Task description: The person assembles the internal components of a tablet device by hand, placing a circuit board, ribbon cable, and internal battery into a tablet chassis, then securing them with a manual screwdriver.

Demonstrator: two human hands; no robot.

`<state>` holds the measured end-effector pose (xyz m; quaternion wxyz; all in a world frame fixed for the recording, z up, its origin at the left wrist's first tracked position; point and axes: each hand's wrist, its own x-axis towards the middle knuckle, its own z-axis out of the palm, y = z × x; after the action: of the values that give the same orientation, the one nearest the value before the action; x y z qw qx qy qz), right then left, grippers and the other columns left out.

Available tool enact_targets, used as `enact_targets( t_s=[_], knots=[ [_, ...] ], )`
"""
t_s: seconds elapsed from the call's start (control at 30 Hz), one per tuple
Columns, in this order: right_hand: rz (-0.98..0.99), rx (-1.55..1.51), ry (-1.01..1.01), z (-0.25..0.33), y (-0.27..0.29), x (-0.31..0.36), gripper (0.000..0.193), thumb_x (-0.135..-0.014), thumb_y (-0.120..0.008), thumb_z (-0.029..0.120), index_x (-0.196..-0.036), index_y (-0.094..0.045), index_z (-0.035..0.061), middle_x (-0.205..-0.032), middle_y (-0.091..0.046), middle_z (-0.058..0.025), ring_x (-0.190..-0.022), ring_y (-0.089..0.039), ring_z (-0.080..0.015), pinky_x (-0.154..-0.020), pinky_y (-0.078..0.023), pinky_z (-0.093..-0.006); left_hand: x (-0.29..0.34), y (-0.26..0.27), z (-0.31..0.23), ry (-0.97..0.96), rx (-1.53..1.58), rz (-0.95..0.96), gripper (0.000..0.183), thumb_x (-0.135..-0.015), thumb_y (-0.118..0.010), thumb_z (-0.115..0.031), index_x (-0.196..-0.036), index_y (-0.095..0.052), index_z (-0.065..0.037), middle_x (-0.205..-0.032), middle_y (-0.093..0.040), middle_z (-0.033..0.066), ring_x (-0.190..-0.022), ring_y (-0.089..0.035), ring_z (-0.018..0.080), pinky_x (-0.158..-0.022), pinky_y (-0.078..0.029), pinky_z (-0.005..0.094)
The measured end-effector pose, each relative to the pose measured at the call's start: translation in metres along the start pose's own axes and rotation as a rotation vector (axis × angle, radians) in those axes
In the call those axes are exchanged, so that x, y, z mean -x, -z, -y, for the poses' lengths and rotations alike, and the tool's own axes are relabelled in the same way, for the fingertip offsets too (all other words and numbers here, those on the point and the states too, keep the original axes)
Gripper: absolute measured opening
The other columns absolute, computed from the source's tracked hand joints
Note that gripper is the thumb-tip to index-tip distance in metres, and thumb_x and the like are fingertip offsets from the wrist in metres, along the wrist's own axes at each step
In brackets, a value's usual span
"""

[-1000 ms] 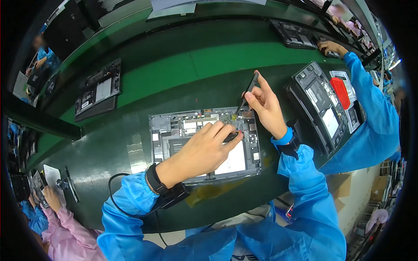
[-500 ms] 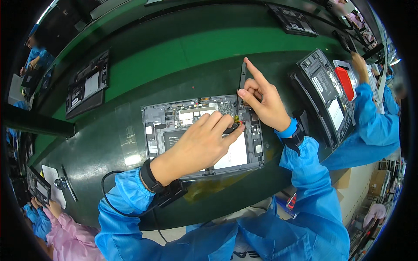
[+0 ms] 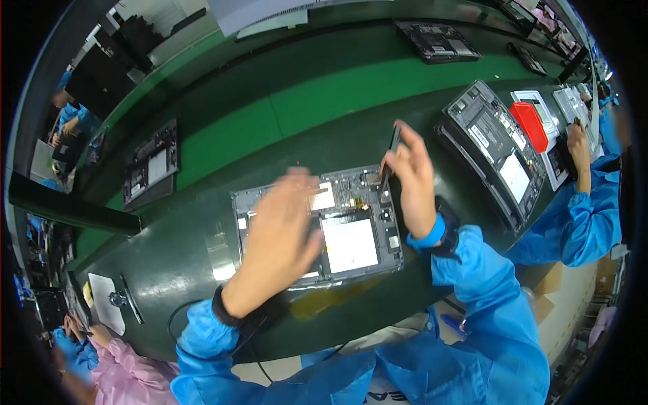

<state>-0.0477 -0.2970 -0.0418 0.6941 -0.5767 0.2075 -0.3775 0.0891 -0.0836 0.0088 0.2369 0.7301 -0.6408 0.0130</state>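
Observation:
An opened laptop base [image 3: 397, 260] lies on the dark green bench in front of me, its boards, cables and a large white-labelled part exposed. My left hand [image 3: 280, 229] hovers over its left half, smeared by motion, so I cannot make out the fingers or anything in them. By the base's far right corner, my right hand [image 3: 415, 182] is closed round slim black tweezers [image 3: 395, 138]. They tilt, with the top end past my fingers and the lower end down by the corner.
At right, stacked opened laptop bases [image 3: 496, 148] stand near a red tray [image 3: 530, 127] and a co-worker's hand [image 3: 578, 145]. More opened laptops lie at far left [image 3: 152, 165] and far back [image 3: 437, 42]. A dark post [image 3: 74, 206] crosses at left, near a white sheet [image 3: 106, 304] and a pen-like tool [image 3: 132, 299].
My left hand has lifted from the base's middle and moved left and away from me. My right hand has drawn back from the inner parts toward the right corner, still holding the tweezers.

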Motion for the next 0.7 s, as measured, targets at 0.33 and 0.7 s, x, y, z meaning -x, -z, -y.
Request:
enact_targets(
  t_s=[0.33,0.7],
  knots=[
    [-0.069,-0.067,-0.011,-0.016,-0.006,0.018,0.060,-0.103,-0.064,0.007,-0.156,-0.036,-0.0039,-0.081,-0.049,-0.0003,-0.079,-0.047,-0.0091,-0.080,-0.043,-0.0249,0.081,-0.005,0.012,0.661,0.572,-0.260,0.068,-0.108,-0.053,-0.017,-0.166,-0.023,0.003,-0.167,-0.036,0.0228,-0.152,-0.037,0.0324,-0.127,-0.027,0.0422],
    [-0.186,0.043,0.250,0.010,0.005,0.010,0.046,-0.102,-0.064,0.015,-0.145,-0.051,0.0016,-0.081,-0.065,-0.0060,-0.075,-0.062,-0.0187,-0.076,-0.047,-0.0349,-0.051,-0.006,0.161,0.723,1.030,-0.507,0.051,-0.109,-0.054,-0.008,-0.158,-0.045,0.003,-0.147,-0.062,0.0137,-0.125,-0.064,0.0188,-0.106,-0.051,0.0316]
  ],
)
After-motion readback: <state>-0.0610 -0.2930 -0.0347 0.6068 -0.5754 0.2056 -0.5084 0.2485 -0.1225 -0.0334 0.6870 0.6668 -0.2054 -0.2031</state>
